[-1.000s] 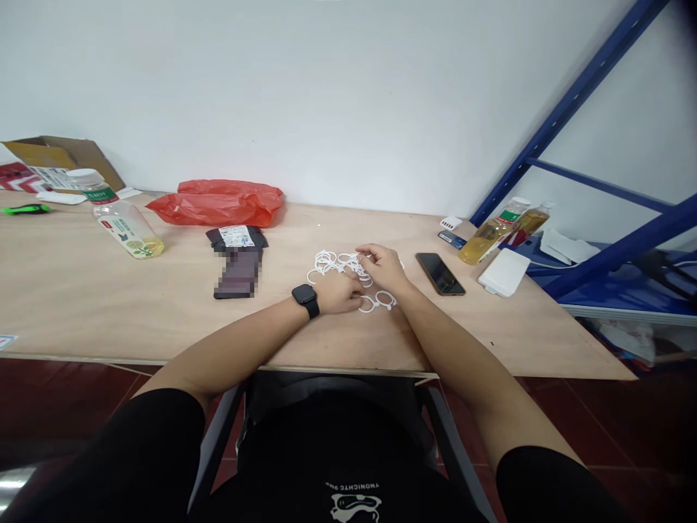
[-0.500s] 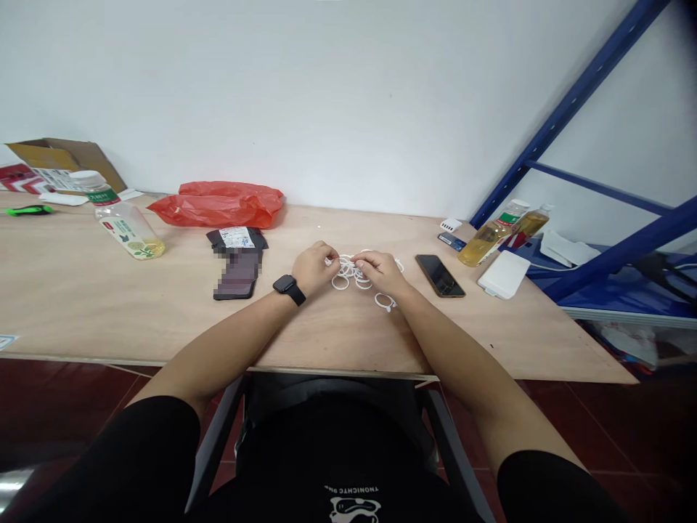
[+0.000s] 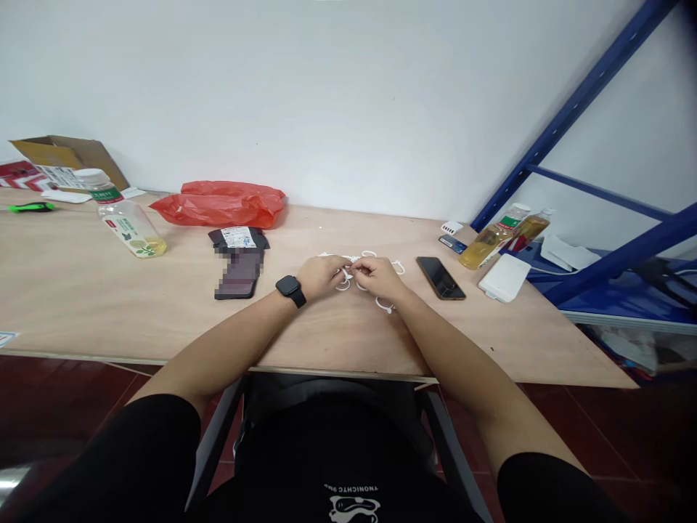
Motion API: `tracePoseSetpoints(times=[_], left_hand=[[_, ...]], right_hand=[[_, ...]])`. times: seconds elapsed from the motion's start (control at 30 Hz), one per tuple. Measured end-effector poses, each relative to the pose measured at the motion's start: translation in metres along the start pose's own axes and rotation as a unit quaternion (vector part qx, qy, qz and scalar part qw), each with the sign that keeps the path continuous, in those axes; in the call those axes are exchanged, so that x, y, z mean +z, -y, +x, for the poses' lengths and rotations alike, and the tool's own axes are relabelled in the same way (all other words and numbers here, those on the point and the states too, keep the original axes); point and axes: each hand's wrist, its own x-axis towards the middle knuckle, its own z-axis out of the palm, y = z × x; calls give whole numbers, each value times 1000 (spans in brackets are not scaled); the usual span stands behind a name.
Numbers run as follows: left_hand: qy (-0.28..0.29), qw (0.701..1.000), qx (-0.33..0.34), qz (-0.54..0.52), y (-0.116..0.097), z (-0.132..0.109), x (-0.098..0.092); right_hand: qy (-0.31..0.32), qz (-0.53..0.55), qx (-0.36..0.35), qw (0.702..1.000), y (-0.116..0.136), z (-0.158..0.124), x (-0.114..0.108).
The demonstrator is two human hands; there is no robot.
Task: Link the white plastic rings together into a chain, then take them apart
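My left hand, with a black smartwatch on its wrist, is closed in a pinch on a small white plastic ring. Facing it, my right hand pinches at the same ring, fingertips almost touching the left ones. The fingers cover most of this ring. Several more white rings lie on the wooden table under and around both hands, partly hidden. One loose ring with a small tab lies below my right hand, and another white ring lies just beyond it.
A phone, a white case and drink bottles stand or lie to the right, near a blue metal rack. Leftward are a dark pouch, a red plastic bag, a tilted bottle and a cardboard box.
My hands have come closer together and turned slightly inward over the rings. The rings under them have shifted, and more of them are covered.
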Motion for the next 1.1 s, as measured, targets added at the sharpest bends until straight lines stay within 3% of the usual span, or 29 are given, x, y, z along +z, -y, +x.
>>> tracePoseSetpoints(times=[0.1,0.3,0.67,0.83,1.1], left_hand=[[24,999,-25,29,-2,1,-1],[22,996,-52,66,-5,1,-5],[65,992,18,108,-15,0,-8],[72,990,32,116,-16,1,-8],[78,990,24,116,-20,1,-1]], right_hand=[[10,9,8,1000,-1,0,0],[15,25,1,1000,-1,0,1],[-7,-4,0,1000,-2,0,0],[-24,44,0,999,1,0,3],[-30,35,29,999,6,2,4]])
